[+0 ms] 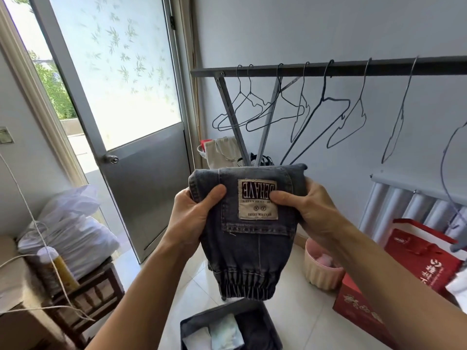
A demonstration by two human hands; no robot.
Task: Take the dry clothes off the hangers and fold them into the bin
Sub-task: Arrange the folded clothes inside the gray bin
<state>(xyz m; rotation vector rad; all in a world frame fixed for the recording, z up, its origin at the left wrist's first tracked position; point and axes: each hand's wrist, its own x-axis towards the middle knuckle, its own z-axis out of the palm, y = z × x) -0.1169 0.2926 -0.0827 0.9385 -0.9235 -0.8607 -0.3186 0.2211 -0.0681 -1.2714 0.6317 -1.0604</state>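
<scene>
Jeans [252, 248] of dark washed denim, folded into a compact bundle, are held up in mid-air in front of the person, with the elastic cuffs hanging at the bottom. A cloth patch [257, 199] on the pocket reads upside down. The left hand [197, 213] grips the bundle's left edge, thumb curled over the front. The right hand [310, 208] grips the right edge, its thumb pressing on the patch. Directly below on the tiled floor sits the dark bin [217, 311], which holds a pale blue folded garment [226, 332] beside a dark one [255, 329]. Behind, bare wire hangers [252, 107] hang tilted along a metal rail [353, 68]. A pink ribbed basket [321, 271] and a red paper bag [424, 261] stand to the right.
</scene>
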